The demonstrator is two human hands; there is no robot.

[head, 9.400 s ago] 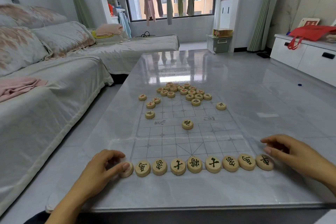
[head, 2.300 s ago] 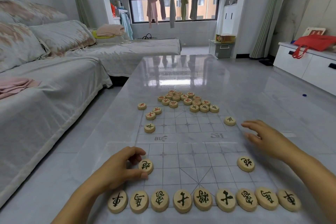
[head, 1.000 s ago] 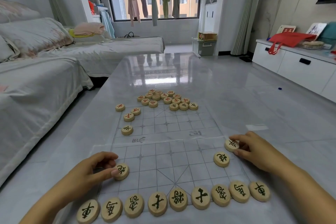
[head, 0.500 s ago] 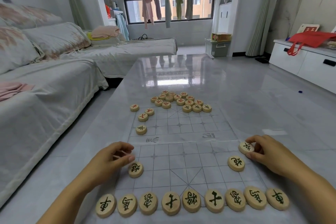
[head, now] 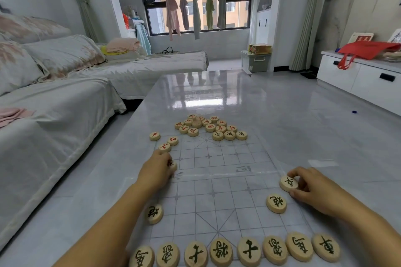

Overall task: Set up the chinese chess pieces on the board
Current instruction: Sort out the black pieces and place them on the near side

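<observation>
A clear plastic board [head: 217, 182] with a printed grid lies on the glossy table. Several black-lettered wooden pieces [head: 249, 251] form a row along its near edge. Two more black pieces stand further in, one on the left [head: 154, 213] and one on the right [head: 276, 203]. My left hand [head: 155, 172] reaches forward, its fingers curled over a black piece [head: 173, 165] at the board's left edge near the river. My right hand [head: 314, 188] pinches a black soldier piece [head: 288, 182] at the right edge. Several red pieces [head: 208, 127] are heaped at the far end.
Three loose red pieces [head: 164, 142] lie just beyond my left hand. The table's left edge [head: 121, 136] runs close to a covered sofa [head: 54, 115]. A white cabinet [head: 358, 80] with a red bag stands far right.
My left hand has left the left cannon piece and moved forward onto the black piece by the river. My right hand stays on the soldier piece at the right edge.
</observation>
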